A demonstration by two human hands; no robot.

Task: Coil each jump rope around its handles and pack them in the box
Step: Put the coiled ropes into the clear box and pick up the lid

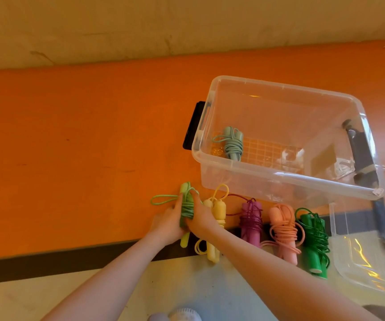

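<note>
Both hands clasp the light green jump rope [187,208] on the orange desk [71,147]: left hand [169,222] on its left side, right hand [201,217] seemingly curled around its right, near the clear box [286,179].

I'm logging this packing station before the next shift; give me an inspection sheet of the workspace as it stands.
Surface: orange table top, dark front edge.
Job's things: clear plastic box holding one coiled pale teal rope; coiled yellow, purple, pink and dark green ropes in a row outside.
Clutter: clear lid beside the box.
Grippers: left hand and right hand both grip the light green rope.
Cables: nothing seen.
Surroundings: tan wall, pale floor.
</note>
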